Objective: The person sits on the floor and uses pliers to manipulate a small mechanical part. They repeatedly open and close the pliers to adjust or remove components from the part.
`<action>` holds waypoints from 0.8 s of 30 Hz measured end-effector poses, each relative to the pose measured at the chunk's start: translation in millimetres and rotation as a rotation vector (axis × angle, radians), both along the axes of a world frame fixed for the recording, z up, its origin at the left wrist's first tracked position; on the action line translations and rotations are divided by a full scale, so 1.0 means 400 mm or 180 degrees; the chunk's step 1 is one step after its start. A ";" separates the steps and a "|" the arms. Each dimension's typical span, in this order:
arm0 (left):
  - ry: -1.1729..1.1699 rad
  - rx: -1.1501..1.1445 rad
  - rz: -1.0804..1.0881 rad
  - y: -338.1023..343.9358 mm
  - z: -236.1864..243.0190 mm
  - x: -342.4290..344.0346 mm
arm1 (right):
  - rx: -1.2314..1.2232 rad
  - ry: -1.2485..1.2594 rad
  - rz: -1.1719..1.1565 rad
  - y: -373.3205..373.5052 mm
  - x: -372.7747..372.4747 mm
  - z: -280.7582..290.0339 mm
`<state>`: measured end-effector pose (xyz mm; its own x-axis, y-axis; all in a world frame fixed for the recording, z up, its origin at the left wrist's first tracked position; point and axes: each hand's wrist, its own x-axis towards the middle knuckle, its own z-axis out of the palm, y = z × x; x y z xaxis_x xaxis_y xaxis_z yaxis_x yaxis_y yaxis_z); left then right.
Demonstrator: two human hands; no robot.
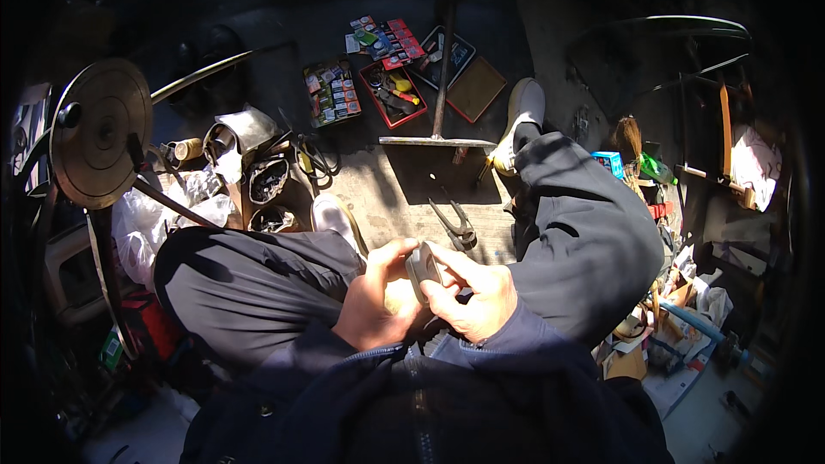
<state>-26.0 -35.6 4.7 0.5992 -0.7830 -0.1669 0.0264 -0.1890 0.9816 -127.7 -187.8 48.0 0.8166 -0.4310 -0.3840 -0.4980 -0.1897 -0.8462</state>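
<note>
My left hand (pixel 378 296) and my right hand (pixel 475 296) meet between my knees, both closed on a small grey flat piece (pixel 421 269) with a rounded edge; what it is, I cannot tell exactly. Its lower part is hidden by my fingers. A dark pair of pincers (pixel 460 228) lies on the sunlit floor just beyond my hands. Farther off, a metal post (pixel 443 86) with a crossbar (pixel 412 142) stands between my feet.
Trays of small packets (pixel 331 94), a red tool tray (pixel 387 107) and a tan lid (pixel 474 90) lie ahead. A large round disc (pixel 99 133) on rods stands left, near white plastic bags (pixel 146 232). A green bottle (pixel 653 167), brush (pixel 629 133) and clutter crowd my right.
</note>
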 end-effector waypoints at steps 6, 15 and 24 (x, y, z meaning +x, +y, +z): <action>0.0881 0.0203 -0.0136 -0.003 0.014 0.005 | -0.0410 0.0058 0.0063 0.002 0.001 -0.020; 0.2511 -0.0048 -0.0370 0.006 0.025 0.014 | -0.0594 0.0263 0.0136 0.021 0.001 -0.037; 0.3132 -0.0580 -0.0533 0.021 -0.013 0.025 | 0.0307 0.0611 0.0114 0.006 0.001 -0.045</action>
